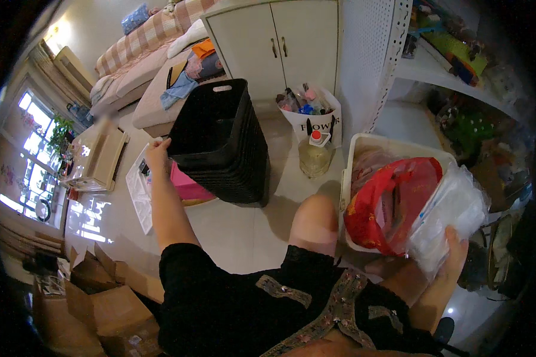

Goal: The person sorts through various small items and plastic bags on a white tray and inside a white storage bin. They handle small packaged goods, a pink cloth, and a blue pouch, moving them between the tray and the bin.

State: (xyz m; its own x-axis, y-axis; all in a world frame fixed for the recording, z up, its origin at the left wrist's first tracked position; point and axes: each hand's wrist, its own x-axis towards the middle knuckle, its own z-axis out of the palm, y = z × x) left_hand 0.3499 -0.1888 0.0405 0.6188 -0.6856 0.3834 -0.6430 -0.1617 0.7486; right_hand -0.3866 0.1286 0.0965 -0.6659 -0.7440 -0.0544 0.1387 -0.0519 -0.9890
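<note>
A tall stack of black plastic baskets (pixel 254 151) stands on the tiled floor. My left hand (pixel 157 154) has its fingers curled at the near left corner of the top rim. At the right, my right hand (pixel 455 254) grips a bundle of clear plastic bags (pixel 455 205), its fingers partly hidden behind the plastic. The bundle is over the right side of a white plastic bin (pixel 355 154). Inside that bin, a red plastic bag (pixel 366 209) gapes open among other crumpled bags.
A clear jug with a red cap (pixel 315 156) and a stuffed white paper bag (pixel 295 118) stand before a white cabinet (pixel 250 49). A pink box (pixel 190 183) is beside the baskets. Open cardboard boxes (pixel 120 308) sit lower left. Loaded shelves (pixel 446 76) rise at right.
</note>
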